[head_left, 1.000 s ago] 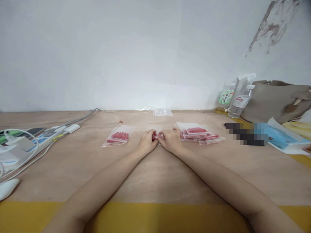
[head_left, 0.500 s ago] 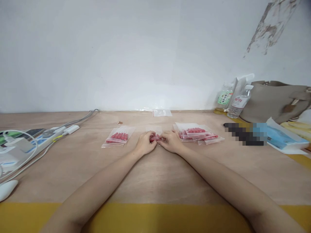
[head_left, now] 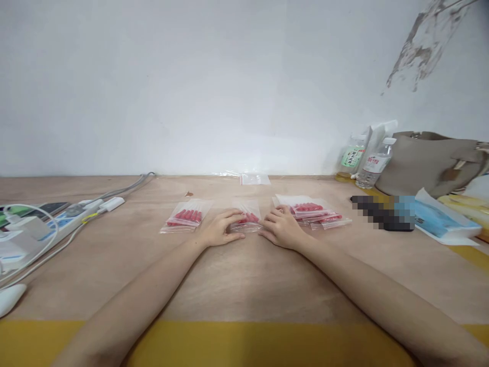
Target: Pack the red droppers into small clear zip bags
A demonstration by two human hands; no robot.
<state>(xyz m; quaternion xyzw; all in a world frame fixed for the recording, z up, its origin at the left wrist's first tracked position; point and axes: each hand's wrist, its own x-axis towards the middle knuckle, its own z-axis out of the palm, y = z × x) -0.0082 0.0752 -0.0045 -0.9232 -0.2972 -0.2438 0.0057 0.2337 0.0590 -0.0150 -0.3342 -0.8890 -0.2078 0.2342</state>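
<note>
A small clear zip bag of red pieces (head_left: 249, 219) lies flat on the wooden table (head_left: 244, 275) between my two hands. My left hand (head_left: 218, 229) rests palm down with fingers stretched out, its fingertips on the bag's left edge. My right hand (head_left: 281, 228) lies flat to the bag's right, fingers spread, close to a pile of several similar filled bags (head_left: 311, 210). Another filled bag (head_left: 186, 215) lies alone to the left. Neither hand grips anything.
Empty clear bags (head_left: 254, 178) lie by the wall. A power strip with plugs and cables (head_left: 57, 219) is on the left, a white mouse (head_left: 11, 298) at the left edge. Two bottles (head_left: 367, 158), a beige handbag (head_left: 431, 160) and papers (head_left: 439, 219) are on the right.
Both hands were pinched together on the small bag; they have now moved apart and flattened, and the bag lies released on the table between them.
</note>
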